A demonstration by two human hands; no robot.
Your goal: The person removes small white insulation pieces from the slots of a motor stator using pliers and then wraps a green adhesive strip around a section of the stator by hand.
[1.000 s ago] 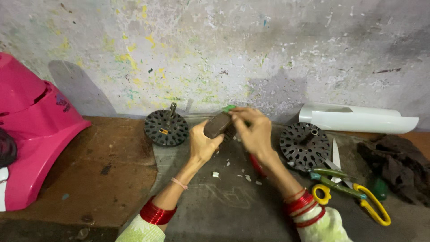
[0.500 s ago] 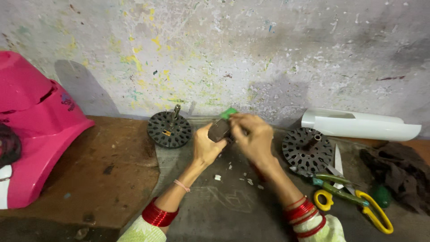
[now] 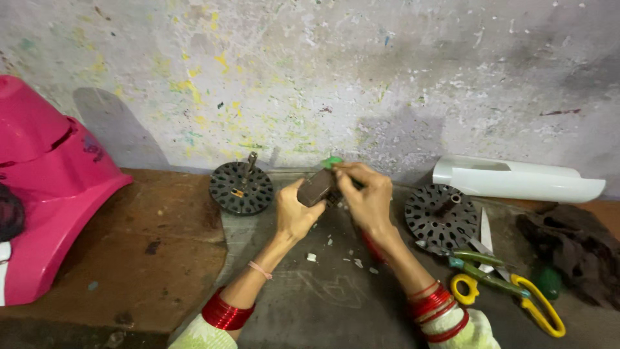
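Both hands (image 3: 332,200) around dark block (image 3: 316,188)

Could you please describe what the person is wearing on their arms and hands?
Both hands, left and right, are bare, without gloves or visible rings. The left forearm carries a thin pink band and a stack of red bangles. The right wrist has red bangles too. Pale patterned sleeves begin just behind the bangles.

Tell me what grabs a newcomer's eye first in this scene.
Mid-frame, the left hand and right hand together hold a small dark rectangular block above the grey work surface. A bright pink plastic shell fills the left edge, and yellow-handled scissors lie at lower right.
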